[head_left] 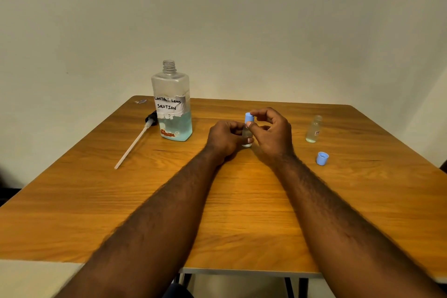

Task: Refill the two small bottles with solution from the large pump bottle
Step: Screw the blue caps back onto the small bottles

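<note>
Your left hand [226, 139] curls round a small bottle [246, 140] standing on the tabletop [242, 213], while your right hand [273, 133] pinches a blue cap [249, 118] at its top; you cannot tell whether the cap is seated. To your right stands the second small bottle [313, 129], uncapped, with a loose blue cap [322, 158] just in front of it. To your left stands the large bottle [173, 106], neck open and partly full of blue solution, its pump [135, 143] lying beside it.
</note>
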